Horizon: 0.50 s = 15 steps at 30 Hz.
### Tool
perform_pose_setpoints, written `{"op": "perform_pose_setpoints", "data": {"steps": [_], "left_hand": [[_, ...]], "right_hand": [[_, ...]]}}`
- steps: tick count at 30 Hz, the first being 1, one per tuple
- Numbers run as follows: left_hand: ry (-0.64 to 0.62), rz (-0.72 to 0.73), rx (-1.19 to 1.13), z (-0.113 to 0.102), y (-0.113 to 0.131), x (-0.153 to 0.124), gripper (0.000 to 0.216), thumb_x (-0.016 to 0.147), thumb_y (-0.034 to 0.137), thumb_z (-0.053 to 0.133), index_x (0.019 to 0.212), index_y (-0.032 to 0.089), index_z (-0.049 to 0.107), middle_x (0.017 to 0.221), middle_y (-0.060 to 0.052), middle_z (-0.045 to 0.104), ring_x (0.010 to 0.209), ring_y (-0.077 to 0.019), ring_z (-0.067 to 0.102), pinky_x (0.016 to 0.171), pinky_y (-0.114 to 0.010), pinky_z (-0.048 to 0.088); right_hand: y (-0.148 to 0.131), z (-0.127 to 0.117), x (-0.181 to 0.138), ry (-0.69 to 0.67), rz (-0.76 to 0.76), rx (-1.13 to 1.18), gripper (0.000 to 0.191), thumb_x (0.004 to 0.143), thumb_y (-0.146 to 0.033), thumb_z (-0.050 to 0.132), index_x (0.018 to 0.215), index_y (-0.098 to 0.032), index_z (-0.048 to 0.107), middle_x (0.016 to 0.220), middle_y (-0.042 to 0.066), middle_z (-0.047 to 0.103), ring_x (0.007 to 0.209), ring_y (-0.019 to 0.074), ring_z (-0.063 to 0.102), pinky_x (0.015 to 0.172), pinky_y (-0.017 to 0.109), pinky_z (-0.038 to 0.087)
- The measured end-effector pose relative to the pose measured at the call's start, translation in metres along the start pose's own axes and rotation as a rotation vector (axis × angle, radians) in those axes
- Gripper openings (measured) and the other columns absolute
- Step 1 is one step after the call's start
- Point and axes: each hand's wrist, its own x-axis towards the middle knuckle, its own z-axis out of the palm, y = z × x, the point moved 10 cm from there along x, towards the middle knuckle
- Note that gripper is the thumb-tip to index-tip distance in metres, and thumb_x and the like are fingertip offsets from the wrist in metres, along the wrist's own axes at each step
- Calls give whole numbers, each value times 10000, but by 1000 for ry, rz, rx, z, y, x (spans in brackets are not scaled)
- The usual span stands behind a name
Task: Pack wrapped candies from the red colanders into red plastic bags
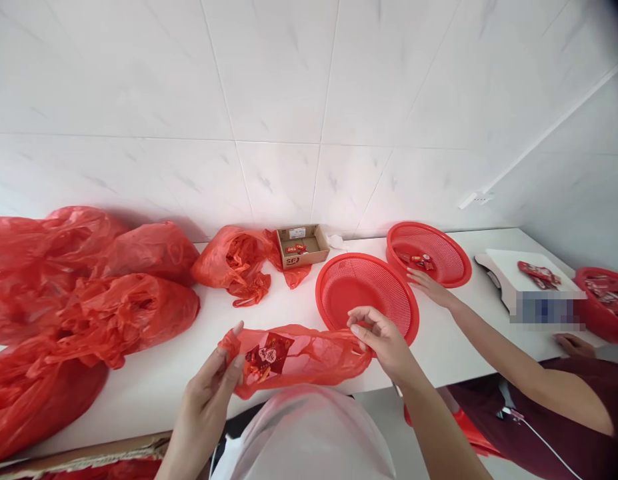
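In the head view we hold a thin red bag (309, 357) stretched out just above the near edge of the white table (163, 380). Our left hand (216, 373) is closed in a pinch on one end of it, and our right hand (383, 340) is closed in a pinch on the other, beside the rim of the near basket (363, 287). We judge the hold works best with light fingertip pinches on the film's edge. The film is crinkly and clings to itself, so pulling hard would likely tear or bunch it. The weight inside, a small red packet (269, 353) with a pale heart shape, should hang low between our hands. The bag is translucent and glossy and wrinkles in soft folds. The near basket is a round, shallow one of stiff red plastic mesh with a smooth rim. A far basket (451, 260) of the same make holds a few wrapped sweets, and a co-worker's hand (426, 283) rests by its edge. At the left lie bulging red sacks (89, 293) of the same film. Against the glossy tiled wall sits a small cardboard box (293, 261), matte and square.
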Motion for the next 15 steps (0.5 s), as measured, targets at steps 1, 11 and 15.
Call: {"op": "perform_pose_setpoints", "data": {"steps": [1,11,15], "left_hand": [[-4,2,1,0,3,-2,578,845,522,548,1303,169,576,755,-10,606,851,-176,612,929,-295,475],[-130,51,56,12,22,-8,562,869,459,536,1360,185,529,1240,-80,626,994,-193,622,981,-336,463],[-160,43,-5,18,26,-12,562,881,449,539,1383,199,497,1152,-64,664,986,-183,631,937,-312,492]], "right_hand": [[3,1,1,-4,6,-11,236,836,-378,617,1028,-241,606,959,16,575,607,89,474,587,259,427],[-51,41,-27,55,-343,-385,151,902,-299,512,975,-277,642,1019,56,655,943,216,602,846,349,472],[-27,150,-12,-466,-301,-477,247,935,-269,451,1084,-267,648,1037,37,687,960,201,631,851,326,474]]}}
